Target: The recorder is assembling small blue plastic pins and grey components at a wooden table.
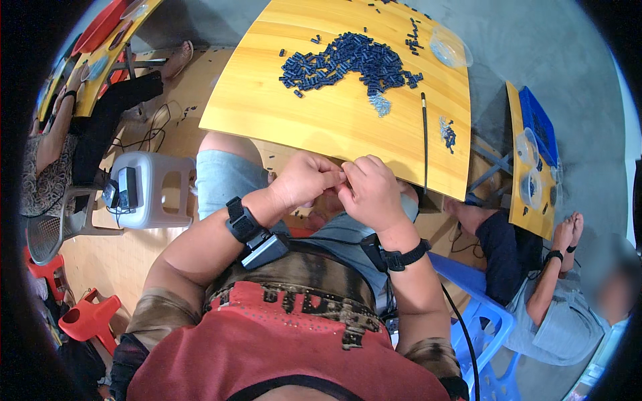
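My left hand point(302, 179) and my right hand point(374, 192) meet fingertip to fingertip just off the near edge of the yellow wooden table point(254, 107). Both are closed in a pinch; whatever lies between the fingers is too small and hidden to name. Beyond them on the tabletop spreads a heap of small dark blue-black cylindrical pieces point(354, 60). A little cluster of shiny, clear-looking bits point(380, 104) touches the heap's near side. To the right lies a thin black rod point(424, 140), and past it a small mixed group of dark and shiny pieces point(448, 134).
A clear round plastic bowl point(448, 47) stands at the table's far right corner. At the left is a grey stool point(150, 194) with black devices on it. Other people sit at side tables left and right. A blue chair point(478, 307) is at my right.
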Demonstrator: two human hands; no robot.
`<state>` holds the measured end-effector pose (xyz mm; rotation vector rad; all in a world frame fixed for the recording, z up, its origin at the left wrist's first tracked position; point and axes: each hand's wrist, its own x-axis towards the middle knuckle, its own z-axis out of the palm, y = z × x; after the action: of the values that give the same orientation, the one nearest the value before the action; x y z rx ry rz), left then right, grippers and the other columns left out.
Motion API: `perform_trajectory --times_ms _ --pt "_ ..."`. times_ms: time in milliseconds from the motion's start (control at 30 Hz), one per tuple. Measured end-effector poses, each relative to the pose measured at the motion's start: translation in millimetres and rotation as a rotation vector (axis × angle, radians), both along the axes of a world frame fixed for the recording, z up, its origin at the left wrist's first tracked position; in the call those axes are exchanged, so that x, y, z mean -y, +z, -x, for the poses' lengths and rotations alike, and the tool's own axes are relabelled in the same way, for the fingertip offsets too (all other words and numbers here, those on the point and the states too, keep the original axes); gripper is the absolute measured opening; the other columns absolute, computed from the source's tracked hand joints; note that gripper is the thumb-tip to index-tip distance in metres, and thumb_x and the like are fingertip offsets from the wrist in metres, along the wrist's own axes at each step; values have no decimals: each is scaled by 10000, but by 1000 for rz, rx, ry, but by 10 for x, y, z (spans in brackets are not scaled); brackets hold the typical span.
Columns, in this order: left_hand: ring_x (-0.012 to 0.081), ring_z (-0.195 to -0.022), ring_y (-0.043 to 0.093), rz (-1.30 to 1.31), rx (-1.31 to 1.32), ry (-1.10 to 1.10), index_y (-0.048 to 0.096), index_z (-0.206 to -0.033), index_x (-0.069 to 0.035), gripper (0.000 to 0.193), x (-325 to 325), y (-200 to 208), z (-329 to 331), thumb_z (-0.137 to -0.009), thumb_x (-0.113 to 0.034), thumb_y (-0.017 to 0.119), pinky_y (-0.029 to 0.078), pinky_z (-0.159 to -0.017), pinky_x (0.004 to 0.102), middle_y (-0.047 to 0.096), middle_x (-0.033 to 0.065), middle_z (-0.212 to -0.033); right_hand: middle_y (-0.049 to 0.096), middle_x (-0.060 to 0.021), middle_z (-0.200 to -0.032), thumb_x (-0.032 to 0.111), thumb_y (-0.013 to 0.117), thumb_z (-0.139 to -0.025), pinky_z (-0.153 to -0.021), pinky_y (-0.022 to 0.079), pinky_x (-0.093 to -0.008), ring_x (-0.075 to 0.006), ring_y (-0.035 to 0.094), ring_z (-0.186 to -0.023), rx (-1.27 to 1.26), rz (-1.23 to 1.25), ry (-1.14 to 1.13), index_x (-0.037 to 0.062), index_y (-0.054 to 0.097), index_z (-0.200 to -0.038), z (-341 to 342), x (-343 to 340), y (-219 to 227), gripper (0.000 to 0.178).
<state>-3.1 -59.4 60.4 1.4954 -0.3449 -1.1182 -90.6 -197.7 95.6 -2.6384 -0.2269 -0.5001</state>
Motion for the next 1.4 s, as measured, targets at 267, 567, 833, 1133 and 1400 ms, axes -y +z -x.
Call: perform_trajectory --times_ms 267,567,833,1133,1400 --pt "64 -604 559 6 219 -20 696 -846 13 171 -118 118 131 -850 -141 622 469 -567 222 657 42 -696 491 -118 -690 89 630 -628 -623 450 -398 -299 514 -691 1 -14 -16 25 532 -726 139 -151 -12 152" --pt "72 -602 572 -97 248 -49 689 -840 23 175 -204 76 228 -845 -130 604 479 -582 223 655 51 -680 501 -122 -720 100 642 -638 -630 457 -394 -298 526 -733 -157 81 -48 35 513 -695 208 -227 -20 155" --pt "85 -638 574 -47 133 26 675 -846 29 159 -245 112 364 -845 -82 561 482 -603 245 656 53 -699 492 -114 -673 75 639 -597 -592 452 -379 -288 520 -664 -5 83 33 42 514 -672 243 -250 -52 149" --pt "77 -669 562 -73 386 -47 664 -855 38 135 -394 59 477 -821 -53 570 479 -612 263 652 78 -703 495 -103 -679 76 622 -535 -602 459 -357 -270 522 -683 -25 129 9 32 529 -645 441 -434 -136 150" --pt "80 -624 571 -42 245 -70 670 -859 43 159 -453 61 530 -857 -90 582 477 -569 243 647 57 -703 498 -124 -691 98 636 -623 -606 460 -389 -300 532 -695 -12 58 -97 42 522 -640 583 -551 -167 128"
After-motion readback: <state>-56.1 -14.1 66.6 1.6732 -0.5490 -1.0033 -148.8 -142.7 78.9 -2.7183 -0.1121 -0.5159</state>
